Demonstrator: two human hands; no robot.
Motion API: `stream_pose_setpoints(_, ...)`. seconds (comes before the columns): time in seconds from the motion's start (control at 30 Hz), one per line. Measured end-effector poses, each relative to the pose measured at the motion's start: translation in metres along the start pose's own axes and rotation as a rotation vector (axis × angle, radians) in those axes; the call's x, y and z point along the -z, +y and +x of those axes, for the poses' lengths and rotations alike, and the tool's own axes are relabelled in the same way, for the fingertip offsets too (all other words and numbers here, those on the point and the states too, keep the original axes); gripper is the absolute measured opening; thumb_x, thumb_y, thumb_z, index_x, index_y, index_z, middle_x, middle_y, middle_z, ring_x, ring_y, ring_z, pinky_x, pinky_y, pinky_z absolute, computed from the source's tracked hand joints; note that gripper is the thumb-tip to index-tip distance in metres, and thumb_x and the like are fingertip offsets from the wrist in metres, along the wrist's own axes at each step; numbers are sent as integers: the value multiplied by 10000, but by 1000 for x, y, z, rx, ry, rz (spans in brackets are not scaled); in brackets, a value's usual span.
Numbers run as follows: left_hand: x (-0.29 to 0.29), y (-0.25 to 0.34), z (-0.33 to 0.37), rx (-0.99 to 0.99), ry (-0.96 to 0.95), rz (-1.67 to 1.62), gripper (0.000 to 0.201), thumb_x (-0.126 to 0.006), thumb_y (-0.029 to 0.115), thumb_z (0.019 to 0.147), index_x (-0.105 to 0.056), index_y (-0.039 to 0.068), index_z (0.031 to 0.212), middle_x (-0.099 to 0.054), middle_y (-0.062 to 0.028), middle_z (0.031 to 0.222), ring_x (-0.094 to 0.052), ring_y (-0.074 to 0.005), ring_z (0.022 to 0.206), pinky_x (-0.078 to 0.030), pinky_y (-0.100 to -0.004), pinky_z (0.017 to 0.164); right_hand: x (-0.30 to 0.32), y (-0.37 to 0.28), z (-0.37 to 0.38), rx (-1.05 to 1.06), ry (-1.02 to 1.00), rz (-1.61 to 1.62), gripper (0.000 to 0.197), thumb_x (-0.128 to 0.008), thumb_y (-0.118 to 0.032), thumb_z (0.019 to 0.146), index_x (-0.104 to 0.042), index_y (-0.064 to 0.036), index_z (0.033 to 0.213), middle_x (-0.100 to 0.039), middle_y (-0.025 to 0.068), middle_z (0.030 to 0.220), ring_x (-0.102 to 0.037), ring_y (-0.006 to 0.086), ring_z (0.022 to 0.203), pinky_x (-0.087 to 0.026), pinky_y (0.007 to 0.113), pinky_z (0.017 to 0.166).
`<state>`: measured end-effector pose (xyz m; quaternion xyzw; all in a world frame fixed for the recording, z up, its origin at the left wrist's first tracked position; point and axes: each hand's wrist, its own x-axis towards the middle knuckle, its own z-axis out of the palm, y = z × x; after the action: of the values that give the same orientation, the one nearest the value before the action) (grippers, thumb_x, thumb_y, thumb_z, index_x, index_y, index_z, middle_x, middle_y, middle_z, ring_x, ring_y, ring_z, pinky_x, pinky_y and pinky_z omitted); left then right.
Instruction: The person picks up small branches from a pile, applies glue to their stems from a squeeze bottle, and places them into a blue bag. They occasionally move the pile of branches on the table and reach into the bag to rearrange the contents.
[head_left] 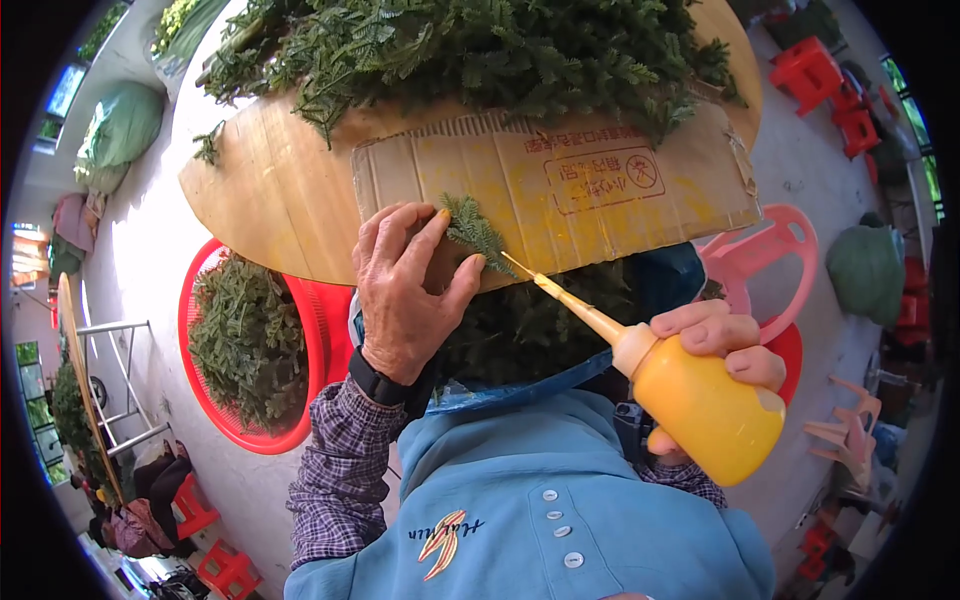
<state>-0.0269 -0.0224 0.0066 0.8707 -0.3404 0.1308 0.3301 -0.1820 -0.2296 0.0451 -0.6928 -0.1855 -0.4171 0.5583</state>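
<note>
While the yellow bottle is slanting up-left, its nozzle is pointing at the sprig, which is running upper left to lower right by the near edge of the cardboard. We are clasping the bottle with our right hand and arching our left hand palm-down, pinching the sprig.

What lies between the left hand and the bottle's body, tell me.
The head view shows a green sprig the left hand holds, then the slim nozzle, over dark greenery.

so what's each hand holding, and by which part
Left hand: the sprig, by its left edge. Right hand: the bottle, by its body.
</note>
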Motion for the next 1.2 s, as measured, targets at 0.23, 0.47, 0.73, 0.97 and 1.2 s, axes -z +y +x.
stream_pose_setpoints(0.23, -6, -3, -6, -11, 38, -6, 454, -795, 114, 706, -686, 6, 1133, -625, -123, 1177, -555, -332, 1145, -458, -431, 1002, -40, 18, -1, -39, -62, -46, 672, -896, -210, 736, -412, -100, 1191, -579, 184, 1160, -648, 338, 970, -599, 440, 806)
stream_pose_setpoints(0.47, -7, -7, -7, -14, 54, -19, 464, -805, 171, 703, -680, 24, 1125, -608, -108, 1180, -542, -323, 1159, -435, -438, 1005, -43, 28, -2, -84, -115, -117, 658, -851, -283, 800, -378, -116, 1226, -539, 185, 1199, -609, 348, 1036, -574, 465, 877)
stream_pose_setpoints(0.73, -5, -6, -7, -16, 54, -6, 461, -796, 125, 706, -685, 7, 1137, -624, -119, 1179, -558, -327, 1145, -448, -432, 1009, -43, 23, -5, -105, -120, -149, 652, -851, -295, 799, -382, -119, 1216, -552, 177, 1192, -627, 352, 1029, -574, 454, 879)
stream_pose_setpoints(0.97, -5, -4, -7, -21, 44, 6, 447, -779, 119, 722, -686, 11, 1145, -622, -124, 1181, -557, -324, 1149, -442, -427, 1018, -40, 16, -5, -98, -91, -132, 642, -875, -246, 762, -405, -108, 1178, -581, 171, 1169, -649, 343, 1011, -585, 444, 857)
stream_pose_setpoints(1.2, -6, -3, -7, -20, 42, 7, 426, -759, 107, 742, -687, 12, 1150, -619, -128, 1190, -555, -323, 1152, -440, -427, 1024, -36, 10, -13, -117, -69, -132, 639, -888, -231, 741, -416, -104, 1153, -594, 167, 1156, -659, 342, 998, -591, 437, 846)
